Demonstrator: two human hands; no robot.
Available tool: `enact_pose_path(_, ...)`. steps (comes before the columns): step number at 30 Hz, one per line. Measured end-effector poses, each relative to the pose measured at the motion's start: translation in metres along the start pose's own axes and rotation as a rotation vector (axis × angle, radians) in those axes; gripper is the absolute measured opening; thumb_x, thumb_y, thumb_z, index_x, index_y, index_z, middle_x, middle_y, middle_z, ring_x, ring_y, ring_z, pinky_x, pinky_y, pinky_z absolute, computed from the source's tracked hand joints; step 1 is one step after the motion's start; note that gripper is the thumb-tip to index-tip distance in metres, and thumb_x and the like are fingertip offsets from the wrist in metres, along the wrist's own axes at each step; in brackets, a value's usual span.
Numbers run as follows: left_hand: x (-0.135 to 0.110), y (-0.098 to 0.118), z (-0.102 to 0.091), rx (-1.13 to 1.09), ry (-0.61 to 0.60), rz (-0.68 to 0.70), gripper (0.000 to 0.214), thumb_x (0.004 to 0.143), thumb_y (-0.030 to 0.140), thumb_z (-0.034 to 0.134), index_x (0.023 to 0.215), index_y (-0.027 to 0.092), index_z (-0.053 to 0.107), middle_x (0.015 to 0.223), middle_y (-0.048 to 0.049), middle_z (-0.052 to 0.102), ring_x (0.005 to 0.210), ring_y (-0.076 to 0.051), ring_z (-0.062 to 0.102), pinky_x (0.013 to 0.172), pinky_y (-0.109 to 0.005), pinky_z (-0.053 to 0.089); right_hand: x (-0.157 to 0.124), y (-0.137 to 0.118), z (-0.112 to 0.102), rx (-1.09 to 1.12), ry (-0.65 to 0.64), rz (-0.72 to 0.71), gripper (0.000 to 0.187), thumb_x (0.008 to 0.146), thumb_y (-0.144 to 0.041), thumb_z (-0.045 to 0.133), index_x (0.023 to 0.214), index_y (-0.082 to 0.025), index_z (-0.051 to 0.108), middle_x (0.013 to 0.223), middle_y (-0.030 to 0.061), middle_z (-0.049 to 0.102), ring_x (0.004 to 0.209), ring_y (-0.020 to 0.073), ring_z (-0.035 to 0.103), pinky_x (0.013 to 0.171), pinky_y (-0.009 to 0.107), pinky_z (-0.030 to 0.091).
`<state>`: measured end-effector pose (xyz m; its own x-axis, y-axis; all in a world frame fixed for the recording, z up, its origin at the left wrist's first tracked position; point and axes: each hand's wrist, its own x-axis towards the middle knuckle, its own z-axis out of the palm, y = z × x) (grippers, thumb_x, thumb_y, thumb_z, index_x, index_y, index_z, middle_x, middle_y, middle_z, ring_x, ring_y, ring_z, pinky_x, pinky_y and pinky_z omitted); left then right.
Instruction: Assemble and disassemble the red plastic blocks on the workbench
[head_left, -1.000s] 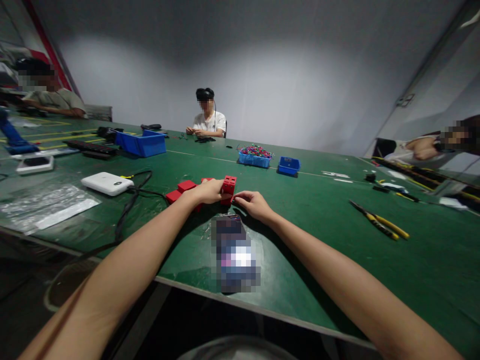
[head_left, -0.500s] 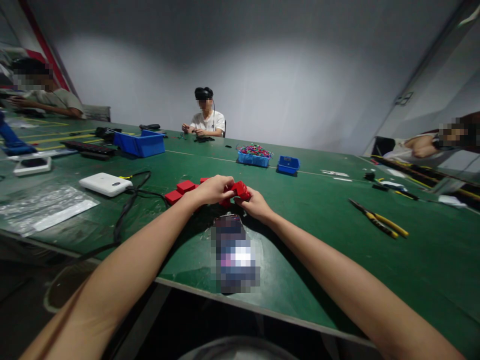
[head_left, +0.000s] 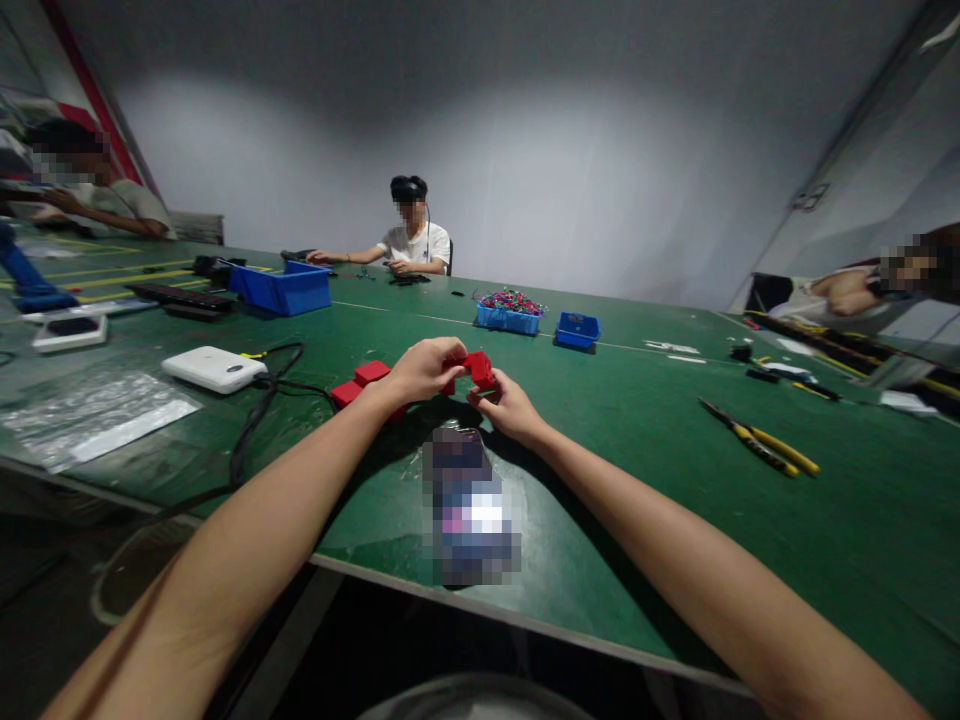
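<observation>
Between my two hands, above the table, is a small red box-like block (head_left: 480, 370); its fine details are too small to make out. My left hand (head_left: 426, 370) is closed, its fingertips gripping the block's left end. On the other side, my right hand (head_left: 511, 408) pinches the block's right side with bent fingers. Several more red blocks (head_left: 370, 374) lie beside my left wrist, partly hidden by it. A phone (head_left: 469, 510) with a blurred screen lies on the table just below my hands.
Blue bins (head_left: 281, 290) stand farther back, one of them a bin of coloured wires (head_left: 510, 318). Yellow-handled pliers (head_left: 761, 440) lie to the right. A white device (head_left: 214, 370) with a black cable (head_left: 255, 420) is at left. Other people sit around the green table (head_left: 637, 420).
The red block has turned slightly between my fingers, and my left hand has risen a little. The person across has stretched an arm out toward the large blue bin.
</observation>
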<state>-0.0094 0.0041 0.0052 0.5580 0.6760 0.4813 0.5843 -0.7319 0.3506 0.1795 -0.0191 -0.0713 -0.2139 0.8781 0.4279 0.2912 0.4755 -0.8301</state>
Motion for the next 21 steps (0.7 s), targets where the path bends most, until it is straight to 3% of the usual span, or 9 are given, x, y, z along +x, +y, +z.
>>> enact_pose_path(4,0.0002,0.0048,0.0011,-0.198,0.028,-0.052,0.027,0.075,0.038,0.062,0.085,0.013,0.063,0.078,-0.0049,0.067,0.069,-0.015,0.06,0.063,-0.025,0.046,0.0006,-0.0018,0.0002,0.045,-0.029,-0.013,0.036,0.08,-0.04,0.059,0.107,-0.015,0.061,0.092,0.0065,0.069,0.079,0.0175,0.06,0.072,0.029,0.048)
enact_pose_path(10,-0.0007,-0.0017,0.0059,-0.23,-0.124,-0.095,0.03,0.068,0.041,0.068,0.079,0.014,0.059,0.07,-0.0029,0.064,0.062,-0.015,0.058,0.056,-0.025,0.043,0.0014,-0.0002,-0.0012,0.014,0.007,0.038,0.031,0.08,-0.043,0.054,0.08,-0.014,0.067,0.073,0.0028,0.067,0.065,0.0165,0.057,0.066,0.028,0.045)
enact_pose_path(16,-0.0022,-0.0018,0.0019,-0.232,-0.139,-0.129,0.052,0.069,0.042,0.069,0.11,0.015,0.051,0.076,-0.0025,0.066,0.066,-0.017,0.062,0.059,-0.026,0.045,0.0003,-0.0049,-0.0024,0.014,0.03,-0.033,0.032,0.08,-0.041,0.056,0.094,-0.014,0.067,0.09,0.0056,0.069,0.079,0.0194,0.06,0.075,0.03,0.047)
enact_pose_path(21,-0.0018,-0.0016,0.0025,-0.278,-0.238,-0.042,0.042,0.079,0.042,0.057,0.11,0.014,0.057,0.085,-0.0061,0.068,0.073,-0.018,0.063,0.066,-0.027,0.047,0.0004,-0.0045,-0.0014,0.059,0.021,-0.04,0.038,0.084,-0.043,0.055,0.105,-0.013,0.065,0.1,0.0084,0.069,0.086,0.0204,0.061,0.079,0.031,0.048)
